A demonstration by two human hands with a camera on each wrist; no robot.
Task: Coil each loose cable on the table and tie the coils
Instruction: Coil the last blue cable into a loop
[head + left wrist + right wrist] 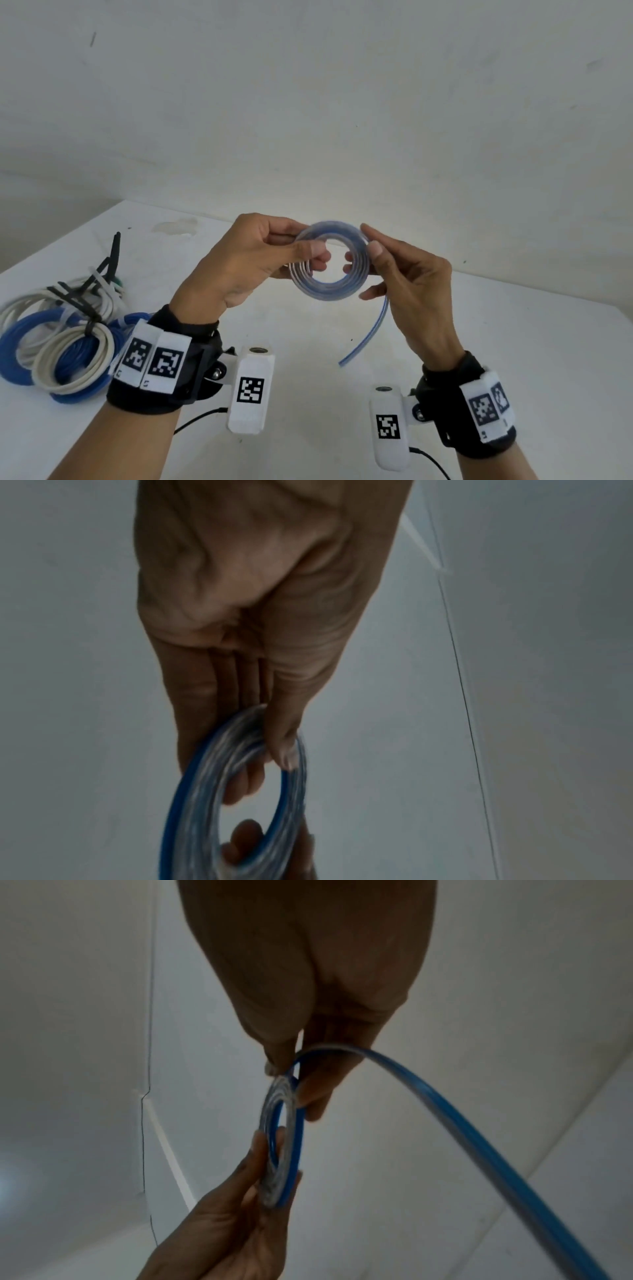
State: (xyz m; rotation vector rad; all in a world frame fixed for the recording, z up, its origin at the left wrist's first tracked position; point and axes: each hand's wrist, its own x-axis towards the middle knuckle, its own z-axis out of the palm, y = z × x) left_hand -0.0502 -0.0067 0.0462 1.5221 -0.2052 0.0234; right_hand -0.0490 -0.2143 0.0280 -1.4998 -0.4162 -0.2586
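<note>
We've got the flat, translucent blue-edged plastic cable [329, 262] wound into a tight ring at centre frame, held up above the white table [479, 325], and both hands are on it. Our left hand [246, 260] pinches the ring's left side, thumb in front and fingers behind; our right hand [407, 277] pinches the right side, where the loose tail [371, 334] leaves the coil and curves down toward the lower middle of the frame. By our reckoning we're on the last wraps. To do it well, we'd keep the left pinch firm so the turns don't spring apart, and feed the tail flat against the outer turn, no twist. The ring looks neat, layers stacked flush, and springy. At lower left lies a pile of blue and cream cable coils [58, 339] bound with black ties.
</note>
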